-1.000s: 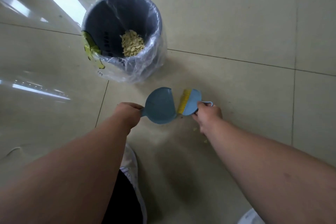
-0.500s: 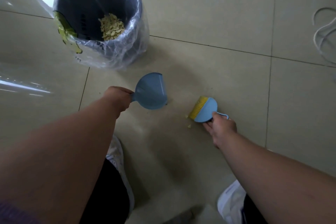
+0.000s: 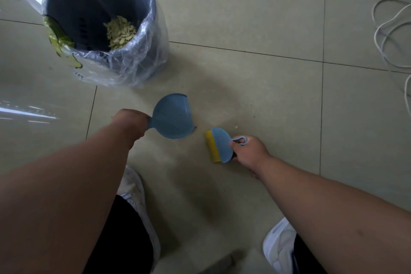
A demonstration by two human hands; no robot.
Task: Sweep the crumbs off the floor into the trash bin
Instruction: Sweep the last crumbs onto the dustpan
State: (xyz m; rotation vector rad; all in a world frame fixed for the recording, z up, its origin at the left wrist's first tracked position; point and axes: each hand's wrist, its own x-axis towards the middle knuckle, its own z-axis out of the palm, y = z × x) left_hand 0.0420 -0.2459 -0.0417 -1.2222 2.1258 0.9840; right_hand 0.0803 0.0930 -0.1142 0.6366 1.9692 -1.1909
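**Last crumbs still on the tile**

Nearest, two white shoes stand on the floor. Just beyond, the right hand is curled round the loop handle of the brush, yellow bristles facing left toward the dustpan. The left hand is clamped on the pan's short handle; pan and brush sit near each other, not touching. A few crumbs lie just beyond the brush, to its right. They look light and dry, likely to scatter or skid on the glossy tile, so short, gentle strokes suit them. Pan and brush seem stiff, light plastic, best held by their handles. Farthest, the lined bin already holds a crumb heap; a white cable lies far right.
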